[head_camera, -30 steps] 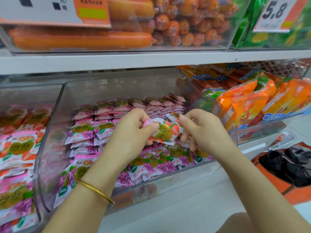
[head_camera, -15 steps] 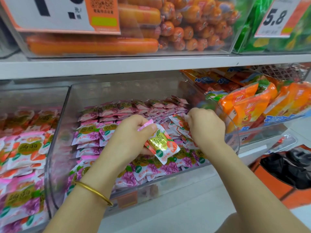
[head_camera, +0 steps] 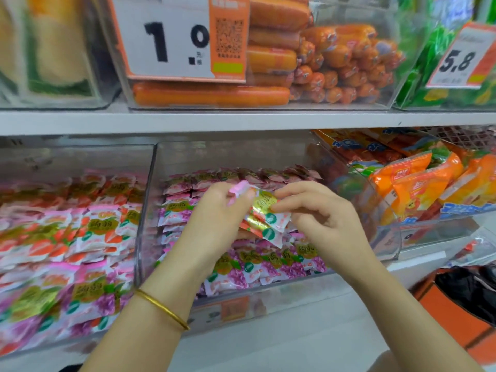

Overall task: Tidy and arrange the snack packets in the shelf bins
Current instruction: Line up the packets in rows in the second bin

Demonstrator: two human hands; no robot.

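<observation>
My left hand (head_camera: pixel 217 218) grips a small stack of orange-and-white snack packets (head_camera: pixel 265 218) above the middle clear bin (head_camera: pixel 150 210). My right hand (head_camera: pixel 322 213) pinches the top packet of that stack at its right edge. Below both hands the middle bin holds rows of purple grape packets (head_camera: pixel 271 264). The left bin (head_camera: pixel 80 159) holds orange packets at the back and purple ones (head_camera: pixel 88 294) at the front, blurred.
A right bin (head_camera: pixel 429 229) holds large orange snack bags (head_camera: pixel 418 189). The upper shelf (head_camera: pixel 241 120) carries bins of orange sausages (head_camera: pixel 335 65), a "1.0" price tag (head_camera: pixel 177 41) and a "5.8" tag (head_camera: pixel 461 57). An orange crate with a black bag (head_camera: pixel 467 294) sits low right.
The view tilted upward. My right hand came out of the bin's right side with a packet and joined it to the one in my left hand; both hands rose slightly.
</observation>
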